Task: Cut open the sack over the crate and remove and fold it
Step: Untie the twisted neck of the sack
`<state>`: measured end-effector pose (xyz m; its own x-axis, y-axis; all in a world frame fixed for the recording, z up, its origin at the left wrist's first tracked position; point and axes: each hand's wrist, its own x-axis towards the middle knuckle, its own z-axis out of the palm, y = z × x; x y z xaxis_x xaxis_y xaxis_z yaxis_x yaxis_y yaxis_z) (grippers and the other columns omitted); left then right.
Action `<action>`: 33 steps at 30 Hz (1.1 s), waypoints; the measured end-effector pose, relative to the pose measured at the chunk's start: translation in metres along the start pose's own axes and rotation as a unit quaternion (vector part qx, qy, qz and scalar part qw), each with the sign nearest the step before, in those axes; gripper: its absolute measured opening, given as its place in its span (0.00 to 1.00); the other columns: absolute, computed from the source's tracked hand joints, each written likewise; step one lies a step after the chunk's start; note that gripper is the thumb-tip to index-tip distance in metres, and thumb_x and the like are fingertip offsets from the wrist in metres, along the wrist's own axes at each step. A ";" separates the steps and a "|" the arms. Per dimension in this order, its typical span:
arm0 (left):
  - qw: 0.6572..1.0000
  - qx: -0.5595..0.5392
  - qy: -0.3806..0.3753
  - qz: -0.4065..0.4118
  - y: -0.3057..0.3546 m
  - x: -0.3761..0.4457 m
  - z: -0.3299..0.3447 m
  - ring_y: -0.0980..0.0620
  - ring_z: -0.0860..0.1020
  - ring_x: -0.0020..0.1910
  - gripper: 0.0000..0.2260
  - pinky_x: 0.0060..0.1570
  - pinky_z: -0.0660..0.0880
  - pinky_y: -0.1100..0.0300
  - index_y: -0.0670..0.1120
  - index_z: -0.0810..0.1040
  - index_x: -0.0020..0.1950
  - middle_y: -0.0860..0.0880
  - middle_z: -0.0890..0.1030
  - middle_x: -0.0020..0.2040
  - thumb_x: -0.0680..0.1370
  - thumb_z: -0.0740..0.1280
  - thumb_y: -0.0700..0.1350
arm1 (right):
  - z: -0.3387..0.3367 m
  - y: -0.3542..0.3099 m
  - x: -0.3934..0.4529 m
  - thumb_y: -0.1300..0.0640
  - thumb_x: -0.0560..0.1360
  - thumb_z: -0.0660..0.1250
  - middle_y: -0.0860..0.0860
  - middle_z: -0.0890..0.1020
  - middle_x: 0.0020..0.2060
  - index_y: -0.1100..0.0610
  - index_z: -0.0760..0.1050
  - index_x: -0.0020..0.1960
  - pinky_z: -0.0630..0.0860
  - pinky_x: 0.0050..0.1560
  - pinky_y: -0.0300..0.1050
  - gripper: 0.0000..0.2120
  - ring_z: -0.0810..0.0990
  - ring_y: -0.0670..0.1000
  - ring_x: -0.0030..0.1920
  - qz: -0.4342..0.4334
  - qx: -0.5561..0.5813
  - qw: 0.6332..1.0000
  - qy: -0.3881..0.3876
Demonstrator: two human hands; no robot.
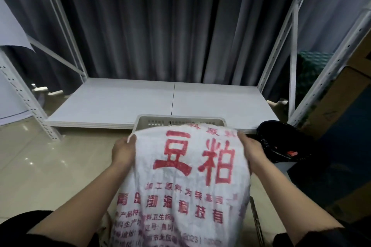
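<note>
A white woven sack (186,176) printed with large red characters bulges up in front of me, covering most of a pale plastic crate (180,121) whose slotted far rim shows just beyond it. My left hand (123,151) grips the sack's upper left side. My right hand (252,150) grips its upper right side. The crate's near part and whatever it holds are hidden under the sack.
A white metal shelving rack (152,100) with a low shelf stands right behind the crate, dark curtains behind it. A bin lined with a black bag (285,142) sits at the right, cardboard boxes (341,106) beyond it. Glossy tiled floor (50,166) lies at the left.
</note>
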<state>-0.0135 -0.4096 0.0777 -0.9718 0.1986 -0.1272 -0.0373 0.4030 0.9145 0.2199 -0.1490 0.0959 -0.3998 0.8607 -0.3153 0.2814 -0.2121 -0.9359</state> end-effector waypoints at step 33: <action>0.820 0.480 -0.230 0.209 -0.016 -0.075 -0.004 0.44 0.44 0.77 0.34 0.74 0.46 0.42 0.54 0.51 0.77 0.48 0.45 0.79 0.76 0.62 0.60 | 0.041 0.135 -0.169 0.22 0.54 0.65 0.51 0.56 0.75 0.51 0.42 0.77 0.67 0.68 0.56 0.63 0.63 0.56 0.71 -0.049 -0.571 0.775 -0.266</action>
<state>0.0595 -0.4346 0.0742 -0.6537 0.7258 -0.2140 0.6919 0.6878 0.2195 0.2895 -0.3423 0.0161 -0.6857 0.4691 -0.5566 0.6941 0.6517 -0.3058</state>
